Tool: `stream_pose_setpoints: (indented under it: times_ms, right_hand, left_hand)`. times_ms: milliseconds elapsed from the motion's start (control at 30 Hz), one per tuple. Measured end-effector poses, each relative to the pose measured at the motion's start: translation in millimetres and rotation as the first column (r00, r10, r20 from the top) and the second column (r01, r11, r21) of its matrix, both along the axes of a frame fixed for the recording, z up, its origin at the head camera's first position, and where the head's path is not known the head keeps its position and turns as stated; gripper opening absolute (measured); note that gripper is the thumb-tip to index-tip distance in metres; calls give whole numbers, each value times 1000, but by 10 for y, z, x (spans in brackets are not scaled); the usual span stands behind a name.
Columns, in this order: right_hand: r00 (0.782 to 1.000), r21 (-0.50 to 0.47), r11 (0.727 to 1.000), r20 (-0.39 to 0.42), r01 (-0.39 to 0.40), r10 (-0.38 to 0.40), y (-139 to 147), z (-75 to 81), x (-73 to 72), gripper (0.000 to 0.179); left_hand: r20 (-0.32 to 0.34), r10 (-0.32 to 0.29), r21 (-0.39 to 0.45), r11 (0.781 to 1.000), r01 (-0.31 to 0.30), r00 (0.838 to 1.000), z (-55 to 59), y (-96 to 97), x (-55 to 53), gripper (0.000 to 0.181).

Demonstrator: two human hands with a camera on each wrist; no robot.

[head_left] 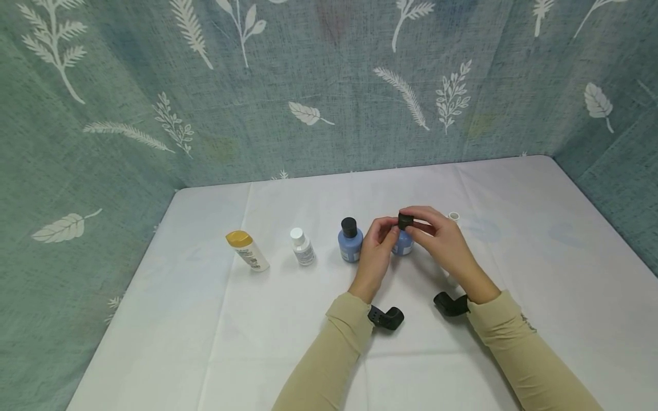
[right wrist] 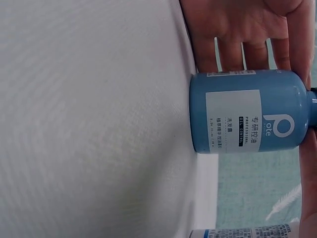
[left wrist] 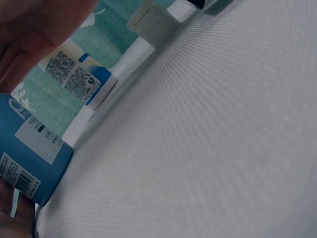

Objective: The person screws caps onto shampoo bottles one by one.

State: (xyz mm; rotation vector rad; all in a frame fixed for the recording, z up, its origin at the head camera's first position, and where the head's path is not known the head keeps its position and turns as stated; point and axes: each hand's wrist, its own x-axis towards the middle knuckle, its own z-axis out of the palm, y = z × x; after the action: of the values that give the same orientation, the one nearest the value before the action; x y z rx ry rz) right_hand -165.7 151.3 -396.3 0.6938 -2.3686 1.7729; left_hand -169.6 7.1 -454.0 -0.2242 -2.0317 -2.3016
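Observation:
A blue shampoo bottle (head_left: 402, 246) with a white label stands upright on the table in front of both hands. My left hand (head_left: 375, 257) pinches it near the neck with thumb and fingers. From the other side my right hand (head_left: 442, 240) holds the black cap (head_left: 405, 220) with its fingertips. In the right wrist view the same shampoo bottle (right wrist: 242, 111) shows its printed front, while its cap is mostly cut off. Just left of the left hand stands a second blue bottle (head_left: 350, 246) with a black cap.
Further left stand a small white bottle (head_left: 302, 246) and a white bottle with a yellow cap (head_left: 248, 251). Beyond the right hand, a white bottle (left wrist: 77, 74) with a blue-marked label is partly hidden. A patterned curtain (head_left: 329, 85) hangs behind the white-covered table (head_left: 288, 342).

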Motion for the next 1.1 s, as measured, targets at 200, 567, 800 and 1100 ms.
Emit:
stream_pose_setpoints:
  times_ms: [200,567,800,1100]
  right_hand:
    - [1000,-4,1000,-5,14,-14,-8,-10,-12,32]
    - [998,11,1000,53,18,-19,5,6,10,33]
    - [999,-9,999,22,36,-36,-18,-5,-7,32]
    - [999,-19,998,3,53,-53,-25,-9,-3,34]
  left_hand:
    - [-1,-6,-15,1000,6,1000,145,-10,72,24]
    - [6,-3,-11,1000,3,1000,146,-9,68,23]
    - [16,-12,-23,1000,12,1000,167,-23,72,22]
    - [12,-11,-4,1000,11,1000,114,-8,49,22]
